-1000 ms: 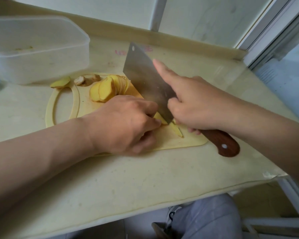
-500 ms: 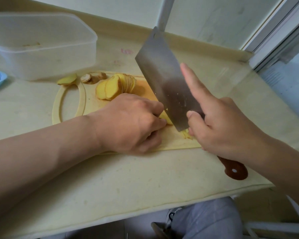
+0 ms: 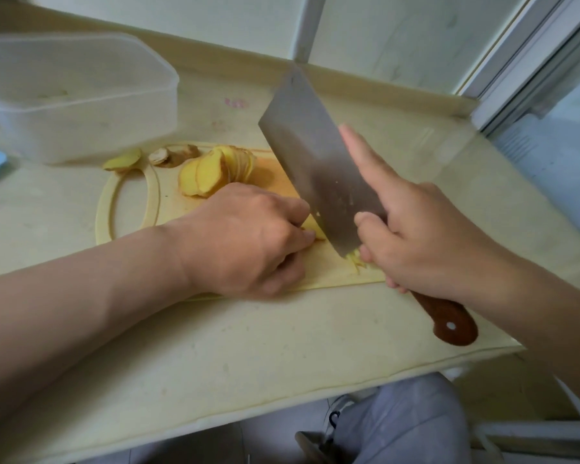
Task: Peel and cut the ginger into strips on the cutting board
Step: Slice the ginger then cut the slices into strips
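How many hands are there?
2. The left hand holds ginger down on the cutting board; the right hand grips the cleaver beside it, forefinger along the blade.

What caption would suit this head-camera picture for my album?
Right hand chops ginger into strips with a cleaver while left hand steadies it.

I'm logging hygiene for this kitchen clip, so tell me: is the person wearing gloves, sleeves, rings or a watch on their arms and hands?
No. The left hand and right hand are ungloved, and no rings show on the fingers. The left forearm and right forearm are bare up to the frame edge, with no sleeve, watch or bracelet in view.
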{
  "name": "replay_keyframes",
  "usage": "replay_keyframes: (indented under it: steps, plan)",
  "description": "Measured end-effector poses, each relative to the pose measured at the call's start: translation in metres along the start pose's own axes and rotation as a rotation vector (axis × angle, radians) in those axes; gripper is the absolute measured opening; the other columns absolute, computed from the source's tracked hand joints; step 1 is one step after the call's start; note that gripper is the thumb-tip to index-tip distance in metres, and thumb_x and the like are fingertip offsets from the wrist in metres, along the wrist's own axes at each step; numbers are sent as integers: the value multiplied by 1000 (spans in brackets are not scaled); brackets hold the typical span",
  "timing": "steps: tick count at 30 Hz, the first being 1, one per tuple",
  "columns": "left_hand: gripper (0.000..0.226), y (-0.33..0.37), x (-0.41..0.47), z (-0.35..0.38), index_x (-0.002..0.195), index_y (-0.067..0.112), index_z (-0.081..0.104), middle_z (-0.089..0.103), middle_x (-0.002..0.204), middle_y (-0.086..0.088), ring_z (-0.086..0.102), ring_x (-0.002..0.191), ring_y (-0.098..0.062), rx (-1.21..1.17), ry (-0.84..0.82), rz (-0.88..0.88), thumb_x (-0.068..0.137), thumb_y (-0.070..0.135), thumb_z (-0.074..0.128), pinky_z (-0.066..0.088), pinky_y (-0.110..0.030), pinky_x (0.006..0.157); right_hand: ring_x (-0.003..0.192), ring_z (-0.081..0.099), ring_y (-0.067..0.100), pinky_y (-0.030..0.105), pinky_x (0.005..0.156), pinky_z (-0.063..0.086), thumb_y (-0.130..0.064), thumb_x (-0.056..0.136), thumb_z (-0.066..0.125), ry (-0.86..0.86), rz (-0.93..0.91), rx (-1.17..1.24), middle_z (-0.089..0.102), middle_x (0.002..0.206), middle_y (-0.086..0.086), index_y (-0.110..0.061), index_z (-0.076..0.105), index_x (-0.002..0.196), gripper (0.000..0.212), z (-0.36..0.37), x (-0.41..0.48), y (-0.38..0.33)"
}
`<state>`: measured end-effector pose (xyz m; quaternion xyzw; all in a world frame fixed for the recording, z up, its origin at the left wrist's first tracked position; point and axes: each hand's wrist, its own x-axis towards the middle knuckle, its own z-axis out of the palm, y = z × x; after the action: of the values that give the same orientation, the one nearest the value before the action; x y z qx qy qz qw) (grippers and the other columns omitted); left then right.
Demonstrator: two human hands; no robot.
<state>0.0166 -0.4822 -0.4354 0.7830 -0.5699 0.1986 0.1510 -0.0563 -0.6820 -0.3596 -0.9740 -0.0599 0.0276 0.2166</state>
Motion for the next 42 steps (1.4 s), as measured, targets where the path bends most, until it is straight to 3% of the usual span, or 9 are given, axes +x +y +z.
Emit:
replay_keyframes:
  steps: [5,13,23,34,42]
  plan:
    - [28,0,0,0,79,10,70,50,72,-5,49,57,-32,2,-16,-4,89,30,52,46,-38,48,51,62,27,50,54,56,-15,103,44,-42,-36,-59,68,67,14,-64,-1,157,86,-4,-3,2]
    - [37,0,1,0,83,9,72,52,74,-5,50,55,-33,-17,0,6,95,31,45,47,-38,49,43,66,22,42,44,61,-11,99,42,-218,35,-121,68,75,8,-66,-1,156,90,-12,26,-15]
    - [29,-3,3,-9,75,9,69,51,70,-6,49,54,-33,-2,-3,-1,91,25,52,46,-39,47,44,66,22,43,47,62,-11,97,40,-167,67,-63,61,78,3,-64,0,157,90,-9,21,-17]
    - [26,-5,-1,-4,80,9,69,49,72,-4,48,56,-31,-24,-38,-28,90,26,52,45,-40,48,49,56,22,48,56,56,-11,100,45,-11,-69,-35,53,52,1,-60,1,160,88,-1,1,2]
    - [28,-6,-2,-2,80,8,69,49,72,-4,47,55,-32,-35,-36,-28,90,26,52,44,-39,46,54,62,26,50,55,57,-14,102,44,-53,-46,-48,65,64,12,-65,-2,156,88,-4,2,2]
